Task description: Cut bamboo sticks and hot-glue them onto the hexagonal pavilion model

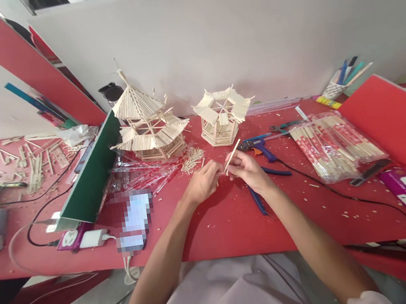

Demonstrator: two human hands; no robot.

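Note:
In the middle of the red table my right hand pinches a thin pale wooden stick, which slants up and away from the fingers. Beside it, my left hand is closed, its fingertips close to the stick's lower end; a pale tip shows under them, too small to name. Beyond my hands stands a small six-sided pavilion model of wooden sticks with an open roof top. To its left is a taller two-tiered pavilion model with a pointed roof. Short cut stick pieces lie heaped between the models and my left hand.
A blue glue gun and blue-handled pliers lie by my right forearm. Farther right is a plastic-wrapped pack of chopsticks. A phone lies left, near a green divider and a power strip.

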